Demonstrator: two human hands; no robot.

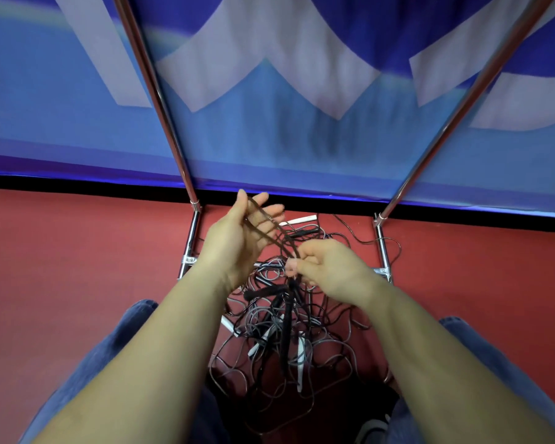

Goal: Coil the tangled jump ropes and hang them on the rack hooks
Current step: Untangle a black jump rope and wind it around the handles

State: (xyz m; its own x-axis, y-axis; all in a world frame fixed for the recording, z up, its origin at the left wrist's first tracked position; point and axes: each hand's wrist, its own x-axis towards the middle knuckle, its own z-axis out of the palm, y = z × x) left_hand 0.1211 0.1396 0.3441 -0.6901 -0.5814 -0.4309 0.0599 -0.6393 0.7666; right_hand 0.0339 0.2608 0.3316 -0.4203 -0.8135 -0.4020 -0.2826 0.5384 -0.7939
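Left fingers: our left hand is raised with its palm turned towards us, the fingers straight and spread; a black rope is looped round them, so we carry it more than we clutch it.
Right fingers: our right hand has its fingers curled together, pinching the same black rope just below the left palm.
Rope in hand: it runs taut between our two hands, then drops from the right pinch into the pile.
Pile: the tangled jump ropes lie on the red floor between our knees, black and grey cords crossing many times, with black and white handles mixed in.
Rack: its chrome base and uprights stand just beyond the pile, against the blue banner; we see no hooks in this view.
Stage: we judge the first coil is barely begun and nothing is hung yet.
Risk one: the loops could slide off our straight left fingers, since nothing closes over them.
Risk two: pulling more cord up could drag neighbouring ropes along and tighten knots, because the strand still passes through the heap.
Risk three: a handle could catch on the rack base, as several cords lie across it.
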